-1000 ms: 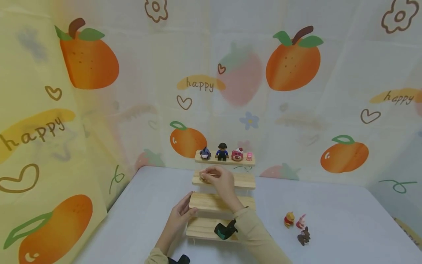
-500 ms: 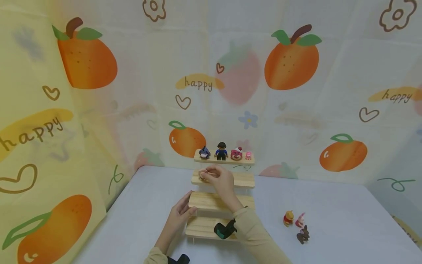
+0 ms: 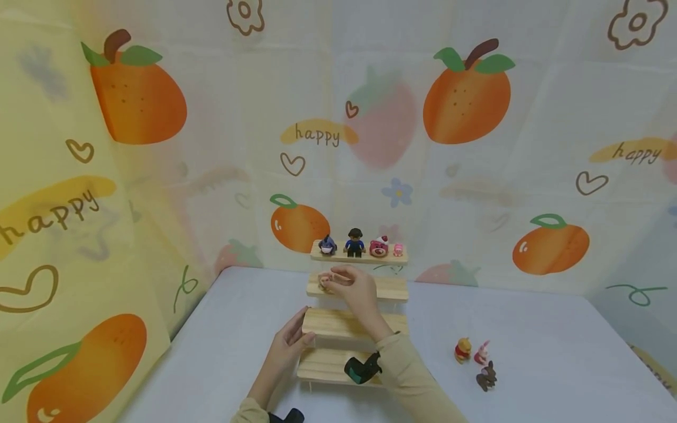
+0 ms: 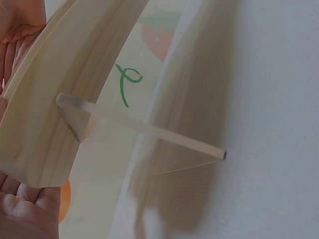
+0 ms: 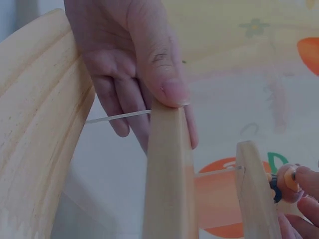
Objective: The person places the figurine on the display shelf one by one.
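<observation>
A four-tier wooden step shelf (image 3: 388, 289) stands on the white table. My right hand (image 3: 333, 282) is over the left end of the second tier and pinches a small figurine (image 3: 323, 284) that sits on or just above the plank. The right wrist view shows that figurine (image 5: 286, 180) between my fingertips. My left hand (image 3: 304, 336) grips the left end of the third tier (image 3: 359, 324), thumb (image 5: 168, 82) on top and fingers beneath. The left wrist view shows the plank's underside (image 4: 55, 109) and a clear strut (image 4: 149, 130).
Several small figurines (image 3: 355, 243) line the top tier. Three more, a yellow bear (image 3: 462, 351), a pink one (image 3: 481, 354) and a brown one (image 3: 485, 379), stand on the table to the right. Fruit-printed cloth walls (image 3: 476, 147) close in the back and left.
My right hand's fingers have shifted slightly on the second tier, so the small figurine shows more at their tips. My left hand has stayed on the third tier.
</observation>
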Motion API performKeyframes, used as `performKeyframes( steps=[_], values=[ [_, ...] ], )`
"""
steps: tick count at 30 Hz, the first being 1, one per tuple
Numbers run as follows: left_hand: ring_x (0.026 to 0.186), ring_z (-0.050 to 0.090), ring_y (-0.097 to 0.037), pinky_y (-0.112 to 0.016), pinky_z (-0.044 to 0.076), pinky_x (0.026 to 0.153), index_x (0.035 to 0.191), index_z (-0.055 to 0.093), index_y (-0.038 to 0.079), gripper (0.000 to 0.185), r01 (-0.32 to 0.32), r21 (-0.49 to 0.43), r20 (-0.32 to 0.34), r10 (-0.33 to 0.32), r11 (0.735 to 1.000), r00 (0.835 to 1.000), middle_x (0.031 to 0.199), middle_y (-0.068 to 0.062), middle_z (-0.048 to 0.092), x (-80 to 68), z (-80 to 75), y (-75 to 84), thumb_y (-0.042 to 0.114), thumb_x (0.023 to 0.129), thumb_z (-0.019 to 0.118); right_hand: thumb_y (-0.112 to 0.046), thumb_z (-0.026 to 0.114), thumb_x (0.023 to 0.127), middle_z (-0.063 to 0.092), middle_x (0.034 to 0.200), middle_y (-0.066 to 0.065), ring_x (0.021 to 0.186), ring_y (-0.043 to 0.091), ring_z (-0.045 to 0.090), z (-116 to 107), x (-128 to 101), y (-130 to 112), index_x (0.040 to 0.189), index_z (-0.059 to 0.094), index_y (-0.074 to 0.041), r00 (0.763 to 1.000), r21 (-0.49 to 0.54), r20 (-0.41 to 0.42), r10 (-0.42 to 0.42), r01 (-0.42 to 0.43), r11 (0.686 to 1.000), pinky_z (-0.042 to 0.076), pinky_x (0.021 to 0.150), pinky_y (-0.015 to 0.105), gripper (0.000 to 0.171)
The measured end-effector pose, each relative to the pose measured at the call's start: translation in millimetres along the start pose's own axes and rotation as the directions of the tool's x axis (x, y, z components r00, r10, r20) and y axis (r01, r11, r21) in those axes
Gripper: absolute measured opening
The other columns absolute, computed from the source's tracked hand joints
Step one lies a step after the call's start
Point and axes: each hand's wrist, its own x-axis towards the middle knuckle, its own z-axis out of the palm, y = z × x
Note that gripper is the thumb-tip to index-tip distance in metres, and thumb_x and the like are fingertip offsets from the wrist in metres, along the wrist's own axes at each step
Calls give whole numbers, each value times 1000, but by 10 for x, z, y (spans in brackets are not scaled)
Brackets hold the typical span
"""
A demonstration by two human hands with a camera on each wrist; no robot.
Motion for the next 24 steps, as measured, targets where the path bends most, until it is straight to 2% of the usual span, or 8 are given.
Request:
performKeyframes(
  steps=[6, 11, 15, 18, 21, 24],
  values=[
    [126, 28, -29, -24, 28, 98, 136, 30, -5, 63, 3, 7, 2, -3, 1000, 1000, 140, -20, 27, -6, 5, 16, 12, 84, 63, -11, 75, 73, 60, 110, 12, 87, 22, 63, -23, -10, -30, 102, 65, -3, 998, 21, 40, 42, -43, 999, 52, 73, 27, 33],
    [126, 27, -31, -24, 28, 99, 136, 28, -6, 64, -2, 3, 4, 2, 1000, 1000, 139, -21, 26, -16, -8, 10, 12, 84, 63, -8, 74, 73, 54, 117, 20, 89, 25, 62, -43, -45, -36, 109, 61, 1, 996, 51, 89, 31, -35, 998, 52, 75, 28, 39],
    [126, 28, -31, -23, 29, 98, 136, 28, -6, 65, 0, -9, 7, 0, 1000, 1000, 139, -22, 26, -12, -17, -17, 11, 84, 63, -1, 72, 74, 49, 120, 26, 92, 32, 60, -99, -114, -174, 113, 56, 6, 990, 102, 134, 39, -53, 993, 51, 77, 31, 43],
    [126, 28, -31, -23, 29, 98, 136, 30, -6, 64, -4, -7, 4, 4, 1000, 1000, 139, -22, 27, -5, -12, -27, 12, 84, 63, -2, 71, 75, 48, 122, 25, 94, 30, 59, -119, -117, -158, 115, 55, 5, 986, 93, 156, 54, -69, 993, 51, 78, 31, 44],
    [126, 28, -31, -23, 29, 98, 136, 30, -5, 64, -3, -10, 3, 3, 1000, 1000, 139, -22, 28, -5, -7, -20, 12, 84, 64, -8, 73, 74, 47, 125, 22, 95, 24, 59, -114, -80, -18, 117, 55, 0, 985, 72, 160, 58, -70, 995, 51, 78, 29, 47],
    [126, 27, -31, -22, 28, 98, 136, 30, -5, 65, -2, -16, 6, 2, 1000, 1000, 139, -22, 27, -3, -9, -2, 12, 84, 64, -9, 74, 74, 45, 127, 22, 97, 26, 58, -129, -86, -25, 117, 55, -1, 986, 68, 158, 52, -63, 996, 51, 78, 29, 48]
  ],
)
